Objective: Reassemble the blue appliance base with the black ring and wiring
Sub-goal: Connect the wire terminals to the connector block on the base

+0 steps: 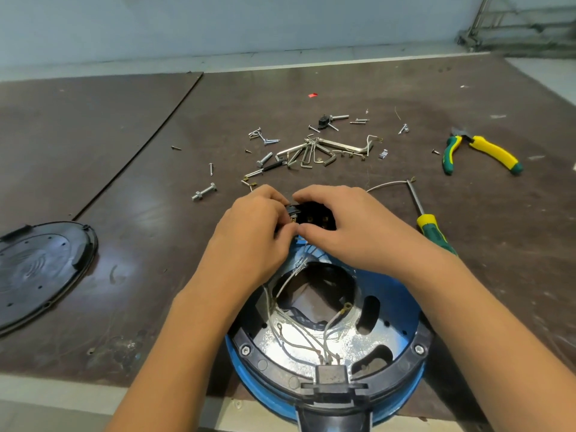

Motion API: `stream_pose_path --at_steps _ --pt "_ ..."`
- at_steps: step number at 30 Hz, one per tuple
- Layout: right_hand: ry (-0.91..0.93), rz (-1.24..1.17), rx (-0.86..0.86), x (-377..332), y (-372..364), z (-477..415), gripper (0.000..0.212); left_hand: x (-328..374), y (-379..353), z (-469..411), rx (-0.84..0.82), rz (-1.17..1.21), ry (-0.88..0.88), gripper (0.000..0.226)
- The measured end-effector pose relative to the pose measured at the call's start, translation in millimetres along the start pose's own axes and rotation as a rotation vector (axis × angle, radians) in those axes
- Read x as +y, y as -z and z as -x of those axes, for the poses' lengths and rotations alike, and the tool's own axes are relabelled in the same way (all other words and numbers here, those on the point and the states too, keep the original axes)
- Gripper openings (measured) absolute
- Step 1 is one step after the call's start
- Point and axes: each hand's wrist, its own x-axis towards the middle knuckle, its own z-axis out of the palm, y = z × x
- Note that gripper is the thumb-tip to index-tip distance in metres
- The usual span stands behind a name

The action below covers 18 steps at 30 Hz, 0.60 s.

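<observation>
We see the left hand (253, 227) and right hand (347, 224) each close a grip on a small black part (314, 214), mostly hidden, at the blue base's (399, 293) far rim. The black ring (405, 360) and wiring (293, 335) lie inside it.

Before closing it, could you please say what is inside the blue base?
White wires over a shiny plate; left hand and right hand, gripping a black block, hide the far part.

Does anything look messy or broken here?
Nothing looks broken, but it is untidy. White wires lie loose inside the open blue base, one ring end joined to nothing. Screws and hex keys are scattered farther back, and the black cover lies off to the left.
</observation>
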Motion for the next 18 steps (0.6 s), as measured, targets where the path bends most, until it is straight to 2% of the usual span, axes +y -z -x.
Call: stream_pose_path --at_steps 2,5,7,8,10,13,16,18 --pt "-0.052 -0.183 0.065 5 8 0 0.044 -2 1 0 0.007 0.034 0.033 0.018" --pt "-0.208 -0.677 0.115 27 27 1 0.027 -5 2 2 0.002 0.019 0.091 0.022" --pt "-0.313 -0.764 0.160 52 34 2 0.025 -6 3 3 0.006 0.020 0.107 0.025" --pt "-0.343 -0.702 0.189 64 35 4 0.026 -7 3 3 0.007 0.024 0.107 0.025" --pt "-0.358 -0.419 0.208 82 31 7 0.033 -6 3 5 0.006 0.014 0.096 0.025" --pt "-0.274 -0.072 0.083 91 18 2 0.038 -1 1 7 0.021 -0.046 0.094 0.026" --pt "-0.199 0.053 -0.126 88 10 -6 0.036 2 -1 6 0.033 -0.051 0.096 0.026" --pt "-0.186 0.067 -0.162 87 10 -7 0.035 1 -1 5 0.038 -0.025 0.097 0.026"
